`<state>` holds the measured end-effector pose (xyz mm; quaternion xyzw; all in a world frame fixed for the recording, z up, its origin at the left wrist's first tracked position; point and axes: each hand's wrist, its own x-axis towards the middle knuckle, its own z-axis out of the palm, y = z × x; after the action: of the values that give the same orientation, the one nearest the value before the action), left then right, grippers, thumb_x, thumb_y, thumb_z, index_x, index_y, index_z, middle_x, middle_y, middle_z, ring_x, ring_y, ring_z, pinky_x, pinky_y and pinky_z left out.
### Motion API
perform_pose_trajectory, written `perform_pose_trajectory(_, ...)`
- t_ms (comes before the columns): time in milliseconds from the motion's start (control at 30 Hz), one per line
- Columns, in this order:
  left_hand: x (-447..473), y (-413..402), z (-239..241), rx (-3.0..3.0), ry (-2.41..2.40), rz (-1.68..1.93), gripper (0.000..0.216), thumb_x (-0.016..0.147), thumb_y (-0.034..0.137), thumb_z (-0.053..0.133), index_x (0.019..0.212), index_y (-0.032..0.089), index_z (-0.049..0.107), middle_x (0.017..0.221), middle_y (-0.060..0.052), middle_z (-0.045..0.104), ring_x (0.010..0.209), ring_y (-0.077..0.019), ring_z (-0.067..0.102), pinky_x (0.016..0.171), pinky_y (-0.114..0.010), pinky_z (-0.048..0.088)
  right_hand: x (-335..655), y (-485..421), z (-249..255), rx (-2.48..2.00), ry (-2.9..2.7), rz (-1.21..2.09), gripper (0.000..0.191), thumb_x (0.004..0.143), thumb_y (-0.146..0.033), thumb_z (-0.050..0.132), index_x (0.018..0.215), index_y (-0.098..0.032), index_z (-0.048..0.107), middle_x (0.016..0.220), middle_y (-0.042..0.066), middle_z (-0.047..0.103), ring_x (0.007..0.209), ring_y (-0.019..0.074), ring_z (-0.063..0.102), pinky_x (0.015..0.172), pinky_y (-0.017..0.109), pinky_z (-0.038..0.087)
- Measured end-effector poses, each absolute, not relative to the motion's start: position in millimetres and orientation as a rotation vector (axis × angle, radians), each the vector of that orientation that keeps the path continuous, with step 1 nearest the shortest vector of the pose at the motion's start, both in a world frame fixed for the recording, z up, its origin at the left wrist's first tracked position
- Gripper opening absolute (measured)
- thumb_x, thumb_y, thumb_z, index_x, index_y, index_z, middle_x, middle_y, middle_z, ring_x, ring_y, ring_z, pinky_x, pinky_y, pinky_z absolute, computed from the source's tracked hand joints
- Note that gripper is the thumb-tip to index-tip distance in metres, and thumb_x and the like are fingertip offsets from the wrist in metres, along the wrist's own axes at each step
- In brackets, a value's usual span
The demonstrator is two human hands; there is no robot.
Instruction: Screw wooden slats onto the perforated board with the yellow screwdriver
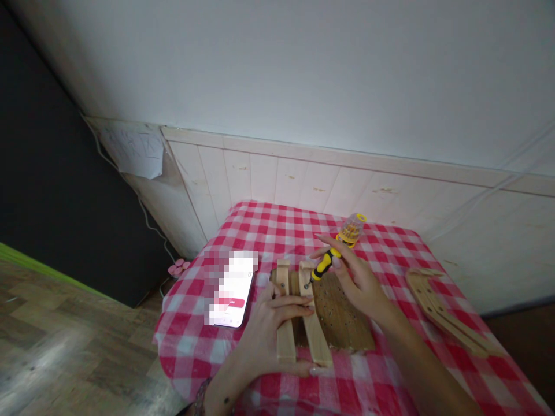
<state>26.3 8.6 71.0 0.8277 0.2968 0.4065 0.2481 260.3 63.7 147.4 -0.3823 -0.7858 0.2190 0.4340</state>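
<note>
A yellow-and-black screwdriver (323,266) is gripped near its handle's upper end by my right hand (353,277). Its tip meets a screw or hole near the far end of a light wooden piece made of two slats (319,341). My left hand (277,323) holds this piece from the left, fingers lying across the slats and thumb along the near end. Under the piece rests a brown wooden board (347,318) with many small holes.
A lit phone (238,289) lies left of the board. Behind my right hand is a clear container of bits (352,228). Another curved wooden piece (442,312) lies at the right. A red-and-white checked cloth (277,222) covers the table, against a panelled wall (286,179).
</note>
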Motion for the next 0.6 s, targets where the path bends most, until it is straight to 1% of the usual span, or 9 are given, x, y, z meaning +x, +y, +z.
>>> perform_pose_trajectory(67, 26.5, 7.8, 73.7, 2.248, 0.82, 1.095, 0.072, 0.073, 0.068, 0.087, 0.128, 0.025, 0.069, 0.133, -0.012, 0.077, 0.115, -0.035, 0.071, 0.11, -0.054, 0.046, 261.6, 66.2, 145.2, -0.958, -1.95, 0.537, 0.04, 0.108, -0.049, 0.048, 0.137, -0.028, 0.065, 0.107, 0.01, 0.081, 0.094, 0.0246, 0.08, 0.081, 0.037, 0.064)
perform_pose_trajectory(233, 26.5, 6.9, 75.2, 2.261, 0.82, 1.088, 0.072, 0.072, 0.062, 0.089, 0.129, 0.025, 0.067, 0.136, -0.014, 0.075, 0.116, -0.0354, 0.072, 0.11, -0.053, 0.045, 258.2, 68.9, 133.9, -0.989, -1.781, 0.481, 0.029, 0.102, -0.045, 0.061, 0.123, -0.027, 0.071, 0.103, 0.008, 0.082, 0.084, 0.0228, 0.081, 0.071, 0.034, 0.066)
perform_pose_trajectory(367, 26.4, 7.7, 71.2, 2.269, 0.811, 1.091, 0.074, 0.07, 0.062, 0.09, 0.13, 0.026, 0.067, 0.137, -0.013, 0.074, 0.114, -0.0353, 0.072, 0.112, -0.054, 0.044, 254.9, 67.2, 131.9, -1.025, -1.736, 0.467, 0.024, 0.098, -0.044, 0.067, 0.113, -0.028, 0.078, 0.104, 0.008, 0.084, 0.08, 0.0233, 0.081, 0.062, 0.031, 0.066)
perform_pose_trajectory(433, 26.5, 8.2, 69.9, 2.27, 0.802, 1.101, 0.074, 0.071, 0.063, 0.09, 0.131, 0.026, 0.067, 0.136, -0.013, 0.075, 0.114, -0.035, 0.072, 0.112, -0.054, 0.044, 254.9, 65.1, 135.3, -1.007, -1.78, 0.459, 0.029, 0.099, -0.044, 0.066, 0.12, -0.029, 0.077, 0.112, 0.009, 0.084, 0.086, 0.0246, 0.082, 0.068, 0.033, 0.068)
perform_pose_trajectory(500, 27.1, 9.0, 70.0, 2.273, 0.8, 1.114, 0.075, 0.072, 0.067, 0.089, 0.131, 0.025, 0.068, 0.135, -0.013, 0.075, 0.115, -0.035, 0.071, 0.111, -0.054, 0.046, 256.4, 62.7, 140.8, -0.974, -1.87, 0.453, 0.037, 0.103, -0.044, 0.06, 0.134, -0.029, 0.072, 0.124, 0.011, 0.081, 0.102, 0.0269, 0.081, 0.082, 0.038, 0.068)
perform_pose_trajectory(533, 27.5, 9.4, 70.5, 2.273, 0.799, 1.12, 0.075, 0.072, 0.069, 0.088, 0.13, 0.025, 0.068, 0.134, -0.013, 0.076, 0.115, -0.0349, 0.071, 0.11, -0.054, 0.047, 257.5, 61.7, 143.8, -0.961, -1.922, 0.45, 0.04, 0.105, -0.044, 0.055, 0.14, -0.029, 0.068, 0.128, 0.012, 0.08, 0.107, 0.0272, 0.08, 0.086, 0.04, 0.067)
perform_pose_trajectory(567, 28.0, 9.7, 71.0, 2.27, 0.799, 1.124, 0.074, 0.073, 0.071, 0.087, 0.129, 0.025, 0.069, 0.133, -0.013, 0.076, 0.114, -0.0347, 0.072, 0.109, -0.054, 0.048, 258.8, 60.8, 146.5, -0.955, -1.966, 0.45, 0.043, 0.107, -0.043, 0.051, 0.145, -0.029, 0.064, 0.128, 0.011, 0.08, 0.105, 0.0266, 0.081, 0.087, 0.04, 0.067)
perform_pose_trajectory(600, 28.4, 10.0, 71.5, 2.265, 0.795, 1.13, 0.073, 0.074, 0.072, 0.085, 0.127, 0.025, 0.07, 0.132, -0.013, 0.077, 0.114, -0.0345, 0.072, 0.107, -0.053, 0.049, 260.1, 60.3, 148.7, -0.956, -2.001, 0.455, 0.044, 0.108, -0.041, 0.047, 0.148, -0.03, 0.062, 0.123, 0.011, 0.082, 0.096, 0.0251, 0.082, 0.083, 0.039, 0.068)
